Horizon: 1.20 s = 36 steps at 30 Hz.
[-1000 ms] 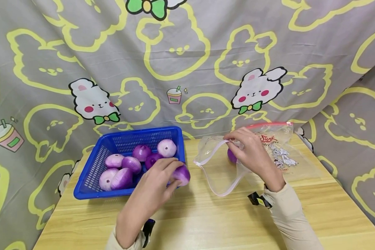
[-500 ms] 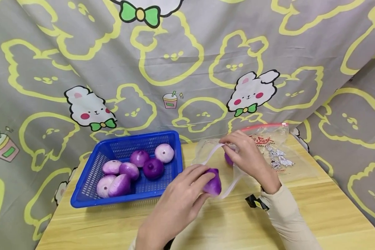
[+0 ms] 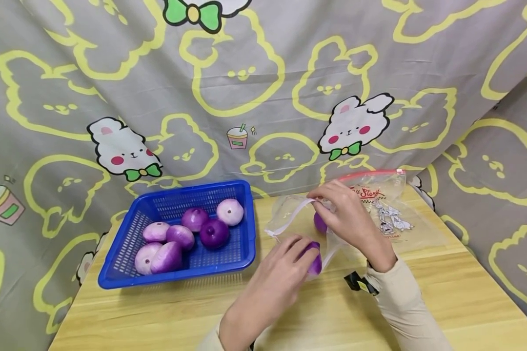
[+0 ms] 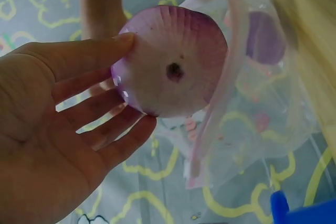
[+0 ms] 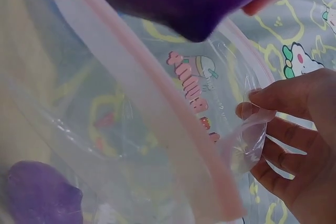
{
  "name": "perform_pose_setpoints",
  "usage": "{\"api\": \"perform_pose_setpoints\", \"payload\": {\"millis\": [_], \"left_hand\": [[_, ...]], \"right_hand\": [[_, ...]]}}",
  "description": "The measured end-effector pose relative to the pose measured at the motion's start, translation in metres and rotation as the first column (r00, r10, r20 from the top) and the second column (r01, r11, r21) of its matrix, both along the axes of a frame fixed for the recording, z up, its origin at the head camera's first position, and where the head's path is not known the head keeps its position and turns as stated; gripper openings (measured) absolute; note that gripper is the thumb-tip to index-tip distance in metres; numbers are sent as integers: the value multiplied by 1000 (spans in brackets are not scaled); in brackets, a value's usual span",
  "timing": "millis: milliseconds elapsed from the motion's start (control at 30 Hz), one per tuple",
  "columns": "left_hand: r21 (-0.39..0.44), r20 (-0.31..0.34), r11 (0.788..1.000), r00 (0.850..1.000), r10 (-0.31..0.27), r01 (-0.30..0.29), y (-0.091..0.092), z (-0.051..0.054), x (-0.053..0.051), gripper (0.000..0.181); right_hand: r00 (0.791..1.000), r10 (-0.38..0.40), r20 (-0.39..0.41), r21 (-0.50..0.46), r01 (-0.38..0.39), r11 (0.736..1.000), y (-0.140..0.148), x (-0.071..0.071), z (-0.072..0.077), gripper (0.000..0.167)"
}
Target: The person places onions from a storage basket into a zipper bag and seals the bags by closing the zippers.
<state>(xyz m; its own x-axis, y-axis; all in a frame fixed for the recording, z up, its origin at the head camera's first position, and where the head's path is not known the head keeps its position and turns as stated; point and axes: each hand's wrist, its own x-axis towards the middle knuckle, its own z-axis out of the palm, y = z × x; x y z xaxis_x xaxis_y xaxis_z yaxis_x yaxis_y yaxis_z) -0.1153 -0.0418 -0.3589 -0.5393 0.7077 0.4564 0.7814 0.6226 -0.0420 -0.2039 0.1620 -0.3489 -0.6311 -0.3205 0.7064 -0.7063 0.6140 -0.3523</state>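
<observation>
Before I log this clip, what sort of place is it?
Probably a curtained-off tabletop recording corner: a cartoon-print curtain hangs behind and beside a wooden table, which holds a basket of onions.

A grey fabric curtain (image 3: 298,24) printed with yellow animal outlines hangs in soft folds across the head view from 9 through 12 to 3 o'clock. On it, 2 white cartoon animal heads with red cheeks and green bows show: the left head (image 3: 133,152) near 9 o'clock, the right head (image 3: 355,126) at 2. A pink-and-white printed drink cup (image 3: 237,138) sits at 11. Below, toward 6, spreads a pale yellow wood-grain table (image 3: 355,317). A transparent plastic bag with red zip and lettering (image 3: 393,217) lies near 3.
</observation>
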Motion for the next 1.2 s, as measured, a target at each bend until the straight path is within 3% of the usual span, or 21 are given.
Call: {"api": "perform_pose_setpoints", "payload": {"millis": [167,300,500,667,933,1200], "left_hand": [[-25,-35,999,999,26,-27,5,-9,0,51],[-40,-16,997,998,63,-64,4,-14,0,52],[-108,-13,987,993,116,-116,2,-15,3,40],[-132,-27,986,994,104,-107,3,-14,5,33],[-173,12,982,996,86,-83,4,-10,10,32],[-132,40,988,995,89,-83,-2,-2,11,23]], "right_hand": [[1000,0,-3,-10,0,1000,2,1,2,14],[1000,9,-24,-16,-9,1000,4,0,2,14],[1000,10,-26,-17,-10,1000,4,-1,2,15],[1000,5,-17,-21,-5,1000,5,-1,3,15],[1000,-4,-24,-23,4,1000,6,-1,3,15],[1000,-5,-27,-22,5,1000,5,-2,2,15]]}}
